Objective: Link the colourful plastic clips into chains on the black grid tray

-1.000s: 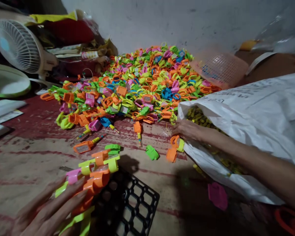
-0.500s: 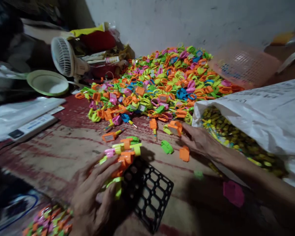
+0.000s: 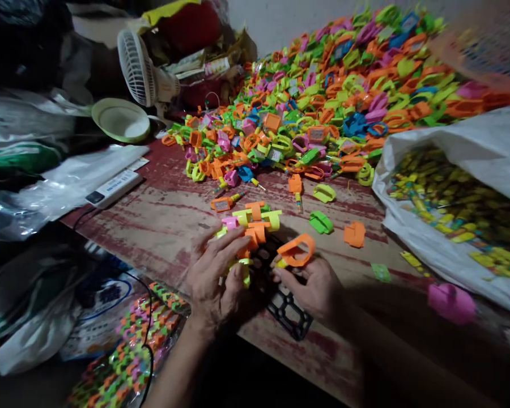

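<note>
My right hand [image 3: 318, 286] is closed on an orange plastic toy watch [image 3: 297, 251] with a looped band, and a bit of yellow shows under it at my fingertips. It is over a black grid tray [image 3: 295, 317]. My left hand [image 3: 216, 277] curls around a cluster of orange, yellow and pink toy watches [image 3: 257, 231] standing at the tray's far end; my palm hides part of them. Beyond my hands lie a loose green toy watch [image 3: 321, 222], an orange piece [image 3: 355, 233] and an orange one with a yellow stick [image 3: 296, 191].
A large heap of colourful toy watches [image 3: 306, 119] fills the back of the table. At right is a white sack [image 3: 386, 192] of yellow sticks, with a pink piece [image 3: 451, 303] nearer me. A fan [image 3: 140, 71], plate [image 3: 121, 120] and power strip [image 3: 114, 188] are at left.
My right hand has come from the heap's front edge to the tray, bringing an orange toy watch. My left hand stays on the cluster. The camera view has shifted.
</note>
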Motion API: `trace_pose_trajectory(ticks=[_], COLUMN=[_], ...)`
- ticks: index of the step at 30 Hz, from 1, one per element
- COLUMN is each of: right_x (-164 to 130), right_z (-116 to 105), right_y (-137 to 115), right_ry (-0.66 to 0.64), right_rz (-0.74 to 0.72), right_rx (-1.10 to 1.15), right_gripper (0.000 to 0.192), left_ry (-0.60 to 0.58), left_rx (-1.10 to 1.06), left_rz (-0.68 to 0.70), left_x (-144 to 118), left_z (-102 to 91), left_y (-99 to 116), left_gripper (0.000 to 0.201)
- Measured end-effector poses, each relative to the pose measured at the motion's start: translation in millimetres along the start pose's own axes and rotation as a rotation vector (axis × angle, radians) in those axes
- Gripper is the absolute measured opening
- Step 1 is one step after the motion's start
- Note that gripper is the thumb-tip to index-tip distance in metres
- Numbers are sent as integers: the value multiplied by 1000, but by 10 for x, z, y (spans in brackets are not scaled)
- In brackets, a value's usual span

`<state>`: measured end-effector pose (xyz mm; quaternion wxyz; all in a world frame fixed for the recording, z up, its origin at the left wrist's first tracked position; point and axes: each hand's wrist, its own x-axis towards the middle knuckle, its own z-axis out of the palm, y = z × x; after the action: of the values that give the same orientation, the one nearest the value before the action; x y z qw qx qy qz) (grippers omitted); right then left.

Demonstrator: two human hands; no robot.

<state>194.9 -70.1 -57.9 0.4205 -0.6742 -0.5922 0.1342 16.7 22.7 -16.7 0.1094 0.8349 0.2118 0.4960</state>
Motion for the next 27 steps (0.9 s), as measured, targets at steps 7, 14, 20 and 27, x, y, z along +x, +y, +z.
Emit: trace_pose_trajectory(ticks=[7,14,20,27], right_x=[118,164,164,101], right_z=[90,80,119,201], right_y=[-215,-200,-249,-314], right_ry=[63,71,34,50], right_rz=[-136,-354,-422,-237], right_rx=[66,25,-91,-70], right_gripper=[14,18,21,24], left_ry=[8,4,-45,-241], left_rx=[15,-4,-18,366], left_rz=[8,6,-54,-184], left_x=[11,11,55,286], left_z=[-6,4,-79,-68], left_y=[28,21,104,315], left_gripper=[30,29,28,46])
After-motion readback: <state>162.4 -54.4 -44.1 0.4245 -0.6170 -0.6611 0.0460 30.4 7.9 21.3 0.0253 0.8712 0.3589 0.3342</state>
